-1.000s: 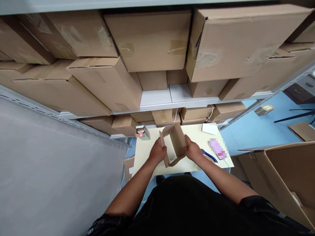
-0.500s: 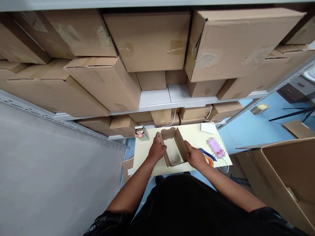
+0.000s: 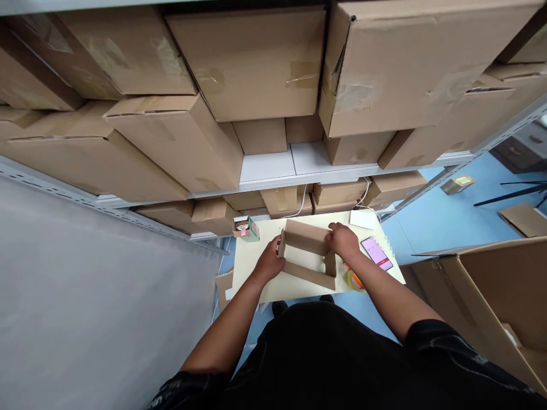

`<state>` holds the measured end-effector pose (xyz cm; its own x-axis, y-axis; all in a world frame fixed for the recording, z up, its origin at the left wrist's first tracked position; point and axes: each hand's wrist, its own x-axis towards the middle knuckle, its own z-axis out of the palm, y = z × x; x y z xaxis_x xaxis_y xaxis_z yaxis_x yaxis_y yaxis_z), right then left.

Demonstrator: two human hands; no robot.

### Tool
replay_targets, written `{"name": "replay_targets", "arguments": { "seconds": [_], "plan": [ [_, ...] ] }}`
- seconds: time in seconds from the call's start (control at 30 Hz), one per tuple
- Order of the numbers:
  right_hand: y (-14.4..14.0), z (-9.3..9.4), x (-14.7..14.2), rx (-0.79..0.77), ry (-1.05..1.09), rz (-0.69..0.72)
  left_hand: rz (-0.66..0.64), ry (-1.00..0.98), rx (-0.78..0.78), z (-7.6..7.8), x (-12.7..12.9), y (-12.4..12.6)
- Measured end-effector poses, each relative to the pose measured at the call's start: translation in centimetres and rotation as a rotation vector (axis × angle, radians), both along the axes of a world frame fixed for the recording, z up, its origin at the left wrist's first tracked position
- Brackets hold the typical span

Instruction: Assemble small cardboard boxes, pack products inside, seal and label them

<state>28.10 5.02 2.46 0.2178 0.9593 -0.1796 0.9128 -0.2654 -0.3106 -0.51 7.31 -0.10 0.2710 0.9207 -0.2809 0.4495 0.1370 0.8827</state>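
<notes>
Tabletop [image 3: 256, 285], pale yellow and small, stands against grey metal shelving [image 3: 273, 171] packed with brown cartons [image 3: 256, 62] on every level; the floor [image 3: 431, 228] beside it is blue, and a plain grey surface fills the near left of the view. On the tabletop lies a half-folded cardboard box [image 3: 307, 253], its far panel raised and its near wall low. The left hand [image 3: 270, 263] has its grip closed around the box's left end. The right hand [image 3: 344, 242] rests on the top right corner of the raised panel, fingers curled over the edge. Just right of that wrist lie a roll of tape [image 3: 354, 280] and a phone [image 3: 376, 254] with a pink screen. A small green box [image 3: 247, 228] sits at the far left corner, and a white pad [image 3: 363, 219] at the far right, with a white cable [image 3: 302, 200] running up behind. A large open carton [image 3: 491, 302] stands on the floor to the right.
</notes>
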Motion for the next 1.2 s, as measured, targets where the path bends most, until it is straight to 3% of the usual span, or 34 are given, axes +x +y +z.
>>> {"name": "replay_targets", "arguments": {
  "seconds": [0.13,0.27,0.37,0.47,0.6,0.67,0.9,1.03,1.2],
  "plan": [
    [1.3,-0.6,-0.5,0.040,-0.045,-0.214,-0.031,-0.018,0.002,-1.3,-0.1,-1.5],
    [0.8,-1.6,-1.1,0.078,0.228,-0.331,0.028,0.013,0.040,-2.2,0.2,-3.2],
    [-1.3,-2.3,-1.3,0.185,0.551,-0.294,0.073,0.026,0.020,-2.3,0.3,-4.0],
    [-4.9,-2.7,-1.2,0.287,0.717,-0.112,0.084,0.061,0.042,-2.2,0.2,-4.0],
    [-9.0,-3.3,-0.7,0.281,0.551,0.133,0.075,0.059,0.048,-2.0,0.2,-3.2],
    [-10.0,-4.1,-0.6,0.300,0.492,0.183,0.041,0.034,0.056,-2.0,0.4,-2.9],
    [-8.8,-6.7,-0.9,0.451,0.378,-0.037,-0.136,0.050,0.144,-2.4,-0.1,-2.6],
    [-7.8,-6.8,-0.6,0.452,0.354,-0.041,-0.225,0.080,0.211,-2.8,-1.0,-2.8],
    [-8.1,-6.5,-0.6,0.438,0.379,0.026,-0.212,0.140,0.334,-2.3,-1.0,-3.5]
  ]
}}
